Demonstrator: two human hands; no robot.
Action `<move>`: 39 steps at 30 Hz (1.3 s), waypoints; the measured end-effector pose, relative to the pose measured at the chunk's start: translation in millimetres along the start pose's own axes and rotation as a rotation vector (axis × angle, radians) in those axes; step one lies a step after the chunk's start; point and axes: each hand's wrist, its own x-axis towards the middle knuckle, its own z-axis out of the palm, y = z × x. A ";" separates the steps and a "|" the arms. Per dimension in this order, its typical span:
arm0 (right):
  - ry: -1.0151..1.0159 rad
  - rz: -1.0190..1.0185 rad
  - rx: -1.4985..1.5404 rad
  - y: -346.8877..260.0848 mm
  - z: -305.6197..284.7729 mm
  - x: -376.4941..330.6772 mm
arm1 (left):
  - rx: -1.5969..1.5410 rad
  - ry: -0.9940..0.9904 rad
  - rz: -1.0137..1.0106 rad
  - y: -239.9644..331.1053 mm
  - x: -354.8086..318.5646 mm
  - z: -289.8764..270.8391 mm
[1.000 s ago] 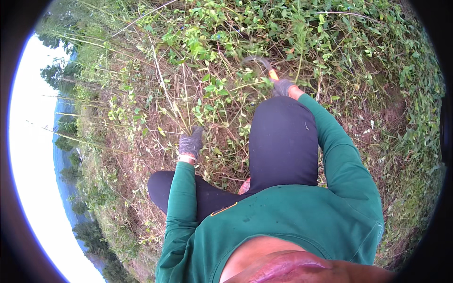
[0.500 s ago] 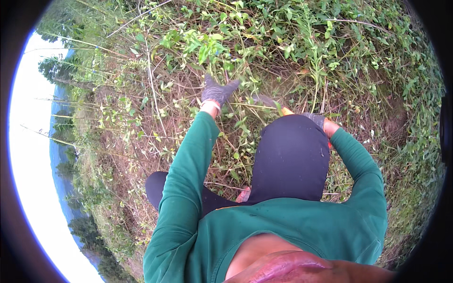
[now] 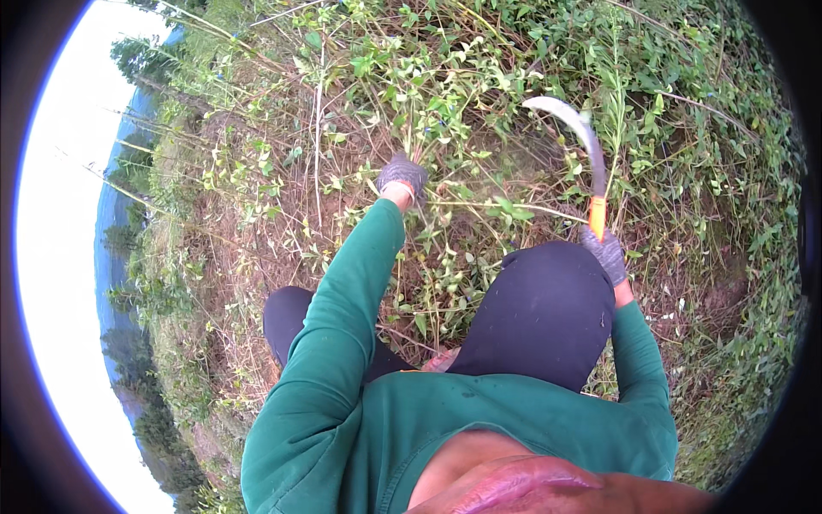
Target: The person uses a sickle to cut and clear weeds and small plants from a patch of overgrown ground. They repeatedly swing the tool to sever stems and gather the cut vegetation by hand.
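In my right hand (image 3: pixel 606 254), which wears a grey glove, is a sickle (image 3: pixel 591 141) gripped by its orange handle. Its curved blade points away from me and hooks to the left over the plants. My left hand (image 3: pixel 402 176), also gloved, is closed around the base of a bunch of leafy stems (image 3: pixel 415 128) ahead of me. The stems fan out above the fist, and the fingers are partly hidden from view.
My bent knee (image 3: pixel 544 287) in dark trousers rises between the two hands. Dense green weeds (image 3: pixel 711 77) cover the right side. Dry stalks (image 3: pixel 320 128) stand to the left, with brown soil (image 3: pixel 514 171) showing between plants. Trees (image 3: pixel 128 343) edge the far left.
My left hand went from spread fingers to closed around stems. My right hand came out from behind the knee, swinging the sickle outward to the right, its blade now fully visible.
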 end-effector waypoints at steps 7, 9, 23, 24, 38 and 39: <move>-0.331 -0.587 -0.440 -164.2 28.7 32.3 | 0.399 0.008 0.384 -28.4 -102.5 32.5; -0.426 -0.639 -0.736 -202.7 68.1 55.7 | 0.406 0.003 0.388 -29.1 -111.9 28.8; -0.177 0.173 -0.805 112.7 -44.0 -115.0 | 0.467 -0.130 0.522 -75.3 -133.8 81.2; -0.150 0.276 -0.778 110.0 -45.9 -134.4 | 0.413 -0.175 0.501 -72.3 -135.4 72.6; 0.108 -0.161 -0.110 1.9 24.1 21.0 | 0.481 0.780 -0.378 -467.3 -166.0 -358.3; 0.113 -0.159 -0.043 20.3 24.1 26.5 | 0.506 0.737 -0.515 -500.2 -190.4 -366.0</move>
